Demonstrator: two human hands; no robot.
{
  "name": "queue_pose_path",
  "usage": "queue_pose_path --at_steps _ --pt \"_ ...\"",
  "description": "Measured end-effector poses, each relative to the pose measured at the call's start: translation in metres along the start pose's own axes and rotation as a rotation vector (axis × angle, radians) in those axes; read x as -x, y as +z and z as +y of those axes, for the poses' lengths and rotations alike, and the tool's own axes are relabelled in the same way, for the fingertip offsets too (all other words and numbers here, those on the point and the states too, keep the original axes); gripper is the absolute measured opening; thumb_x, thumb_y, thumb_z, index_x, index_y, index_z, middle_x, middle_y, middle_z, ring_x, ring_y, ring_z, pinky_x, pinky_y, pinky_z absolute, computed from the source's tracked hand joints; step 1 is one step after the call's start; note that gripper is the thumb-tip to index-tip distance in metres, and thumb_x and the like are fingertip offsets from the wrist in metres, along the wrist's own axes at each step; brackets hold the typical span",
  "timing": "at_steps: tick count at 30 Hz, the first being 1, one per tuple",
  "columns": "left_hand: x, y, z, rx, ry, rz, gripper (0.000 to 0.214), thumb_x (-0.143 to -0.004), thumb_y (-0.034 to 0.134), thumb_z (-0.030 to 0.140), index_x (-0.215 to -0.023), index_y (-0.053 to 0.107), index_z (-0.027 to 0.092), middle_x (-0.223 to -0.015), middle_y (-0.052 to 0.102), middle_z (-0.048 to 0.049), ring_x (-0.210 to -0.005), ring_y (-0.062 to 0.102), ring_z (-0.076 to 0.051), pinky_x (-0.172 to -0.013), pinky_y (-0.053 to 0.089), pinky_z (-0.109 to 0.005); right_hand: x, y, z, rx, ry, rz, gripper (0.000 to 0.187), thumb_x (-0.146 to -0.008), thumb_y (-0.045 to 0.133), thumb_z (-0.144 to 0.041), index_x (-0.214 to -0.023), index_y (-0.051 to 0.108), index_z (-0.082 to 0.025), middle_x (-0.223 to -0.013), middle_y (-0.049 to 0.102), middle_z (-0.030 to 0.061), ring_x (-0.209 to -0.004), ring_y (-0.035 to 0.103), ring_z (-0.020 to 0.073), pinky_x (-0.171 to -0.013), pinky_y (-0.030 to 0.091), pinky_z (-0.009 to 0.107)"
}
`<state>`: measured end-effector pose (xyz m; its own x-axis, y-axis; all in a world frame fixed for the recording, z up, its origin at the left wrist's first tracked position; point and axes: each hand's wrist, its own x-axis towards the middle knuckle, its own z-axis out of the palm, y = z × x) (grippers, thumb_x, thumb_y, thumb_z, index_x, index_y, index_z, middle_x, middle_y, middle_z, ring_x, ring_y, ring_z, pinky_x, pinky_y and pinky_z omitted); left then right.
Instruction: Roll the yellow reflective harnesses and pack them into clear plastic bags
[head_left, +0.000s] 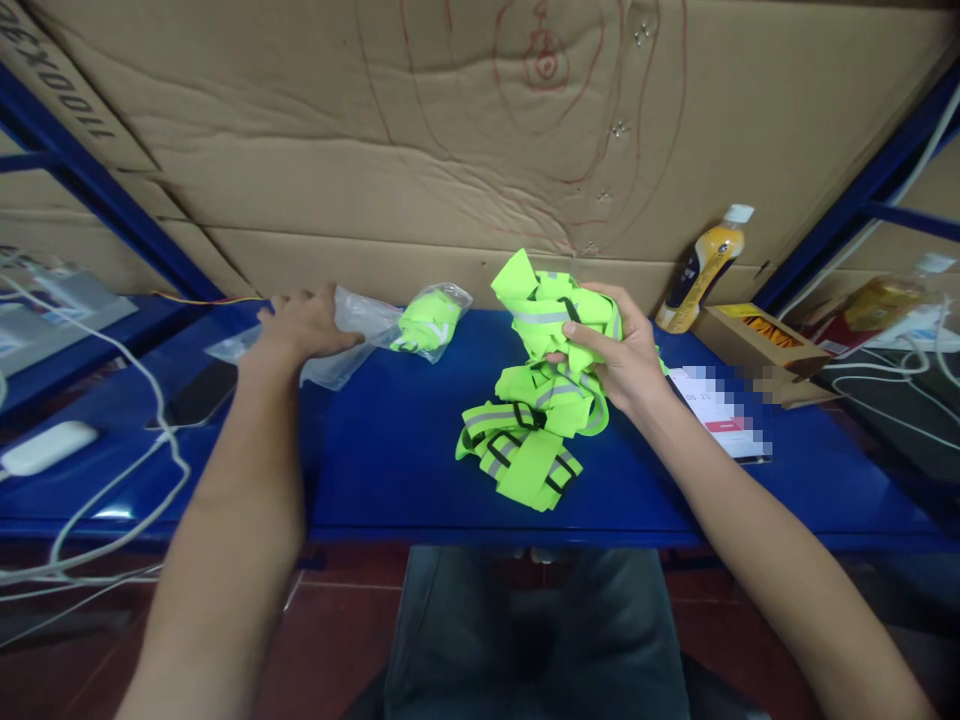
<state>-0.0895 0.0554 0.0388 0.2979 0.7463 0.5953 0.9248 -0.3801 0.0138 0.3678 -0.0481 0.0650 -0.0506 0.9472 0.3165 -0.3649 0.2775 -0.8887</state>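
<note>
My right hand (634,345) grips a bundle of neon green reflective straps (551,315), thumb on top. Part of the bundle hangs down, and loose folds with black buckles lie on the blue table below. On the left, my left hand (307,325) rests over a clear plastic bag (341,365), with thumb stretched out and fingers apart; some fingertips are hard to make out. Between the hands, near the cardboard, sits another green strap bundle (429,322) inside a clear bag.
A yellow drink bottle (705,268) and an open cardboard box (765,345) stand at the right. A lit phone (716,410) lies near my right wrist. On the left are a dark phone (199,393), a white device (49,447) and cables. Cardboard walls the back.
</note>
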Motion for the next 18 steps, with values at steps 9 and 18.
queue_pose_path --at_steps 9,18 --pt "-0.026 -0.044 0.153 0.212 0.281 0.051 0.106 -0.104 0.047 0.077 -0.181 0.020 0.010 -0.162 0.049 -0.0230 -0.145 0.051 -0.044 -0.124 0.043 -0.065 0.007 -0.032 -0.059 0.154 -0.011 -0.143 0.059 -0.061 0.108 -0.019 -0.111 0.078 -0.028 -0.110 0.078 0.0004 -0.085 0.078 0.0232 -0.058 0.072 0.037" --pt "-0.016 -0.029 0.216 0.147 0.550 -0.011 0.127 -0.096 0.057 0.085 -0.183 0.008 0.007 -0.156 0.051 -0.0321 -0.135 0.053 -0.051 -0.116 0.043 -0.070 0.003 -0.035 -0.046 0.219 0.158 -0.285 0.056 -0.065 0.109 -0.025 -0.115 0.082 -0.026 -0.103 0.080 0.0028 -0.086 0.079 0.0245 -0.059 0.074 0.037"
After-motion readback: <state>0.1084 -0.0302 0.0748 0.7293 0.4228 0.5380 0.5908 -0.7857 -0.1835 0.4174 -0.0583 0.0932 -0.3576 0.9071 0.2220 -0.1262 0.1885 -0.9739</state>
